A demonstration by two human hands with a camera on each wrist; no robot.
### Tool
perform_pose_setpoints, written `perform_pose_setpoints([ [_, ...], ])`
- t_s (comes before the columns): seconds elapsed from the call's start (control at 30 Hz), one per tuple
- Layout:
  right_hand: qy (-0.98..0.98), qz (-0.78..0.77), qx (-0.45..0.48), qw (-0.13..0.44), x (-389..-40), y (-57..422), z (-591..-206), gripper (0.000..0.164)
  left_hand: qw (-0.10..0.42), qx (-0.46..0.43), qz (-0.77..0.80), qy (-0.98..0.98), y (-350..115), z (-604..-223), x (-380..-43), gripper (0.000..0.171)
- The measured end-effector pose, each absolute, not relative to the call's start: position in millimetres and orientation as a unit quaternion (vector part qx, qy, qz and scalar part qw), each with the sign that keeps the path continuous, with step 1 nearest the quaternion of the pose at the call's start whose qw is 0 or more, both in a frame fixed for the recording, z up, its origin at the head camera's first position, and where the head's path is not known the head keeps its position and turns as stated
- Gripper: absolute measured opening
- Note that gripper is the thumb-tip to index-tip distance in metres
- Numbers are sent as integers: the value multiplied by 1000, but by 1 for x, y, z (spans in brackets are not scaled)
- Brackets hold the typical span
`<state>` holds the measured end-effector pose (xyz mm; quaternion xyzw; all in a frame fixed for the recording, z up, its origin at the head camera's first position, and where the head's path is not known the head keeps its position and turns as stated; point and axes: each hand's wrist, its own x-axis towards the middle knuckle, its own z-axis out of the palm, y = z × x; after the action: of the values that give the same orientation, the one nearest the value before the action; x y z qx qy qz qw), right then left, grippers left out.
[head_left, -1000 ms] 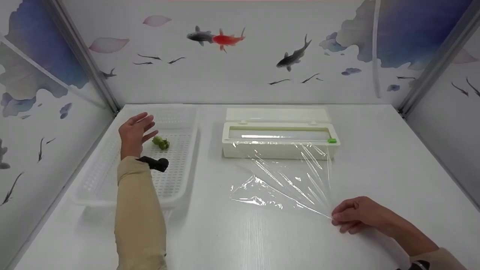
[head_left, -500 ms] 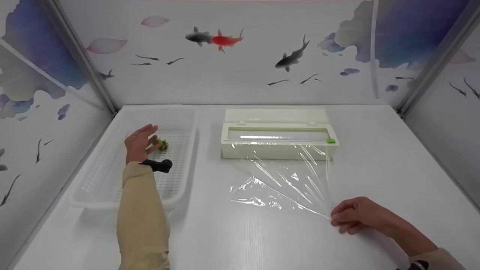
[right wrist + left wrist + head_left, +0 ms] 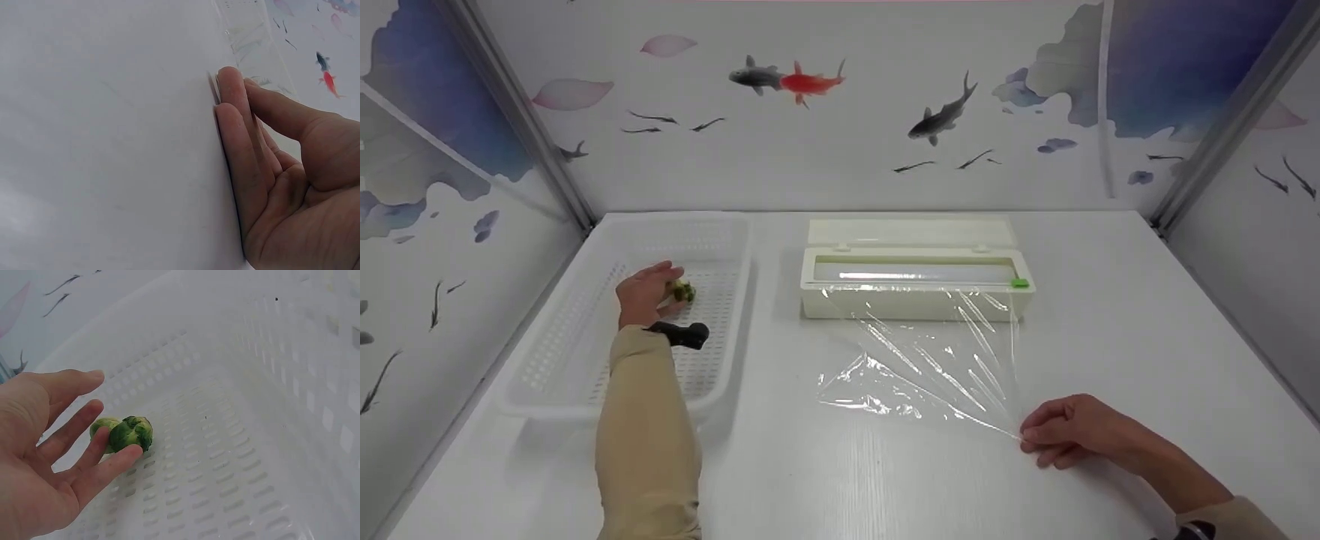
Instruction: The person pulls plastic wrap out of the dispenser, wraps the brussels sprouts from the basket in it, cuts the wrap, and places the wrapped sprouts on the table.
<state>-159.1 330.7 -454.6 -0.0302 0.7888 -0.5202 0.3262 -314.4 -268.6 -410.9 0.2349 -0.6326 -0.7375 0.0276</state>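
In the left wrist view my left hand (image 3: 62,444) has its fingers spread around Brussels sprouts (image 3: 131,433), fingertips close beside them. The sprouts lie on the slotted floor of a white plastic basket (image 3: 712,375), partly hidden behind the fingers in the head view. At the lower right, my right hand (image 3: 1076,431) pinches the near right corner of a sheet of cling film (image 3: 922,360) between thumb and fingers. The film stretches, creased and shiny, from a cream dispenser box (image 3: 840,304) whose lid stands open at the back.
A small green slider (image 3: 1020,283) sits at the right end of the dispenser's front edge. White walls printed with fish and lotus patterns enclose the white table (image 3: 810,480) at the back and on both sides.
My left hand has moved down and slightly right in the basket, toward the Brussels sprouts. My right hand stays in place with the cling film corner.
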Motion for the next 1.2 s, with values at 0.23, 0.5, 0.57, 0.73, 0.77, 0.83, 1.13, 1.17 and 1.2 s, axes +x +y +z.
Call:
perform_pose_setpoints([
  [0.23,794,-514,-23,324,-158,329,-454,36,5,231,-721,-653,-266,-409,-313,51],
  [0.5,794,-516,-28,322,-157,330,-454,37,1,224,-710,-668,-267,-416,-320,46],
  [0.57,794,-515,-28,321,-158,330,-454,37,2,222,-709,-670,-267,-417,-321,47],
  [0.73,794,-514,-26,322,-158,329,-454,37,6,223,-697,-682,-267,-418,-319,47],
  [0.77,795,-514,-25,322,-158,329,-454,36,8,223,-694,-684,-267,-419,-319,47],
  [0.83,795,-513,-23,323,-158,329,-454,36,13,224,-688,-691,-267,-419,-318,46],
  [1.13,791,-519,-26,324,-158,329,-454,37,25,224,-662,-715,-265,-422,-321,48],
  [1.17,791,-519,-26,323,-158,329,-454,37,24,221,-660,-718,-265,-422,-321,48],
  [1.2,791,-519,-25,323,-159,329,-454,37,24,216,-658,-721,-264,-422,-321,49],
])
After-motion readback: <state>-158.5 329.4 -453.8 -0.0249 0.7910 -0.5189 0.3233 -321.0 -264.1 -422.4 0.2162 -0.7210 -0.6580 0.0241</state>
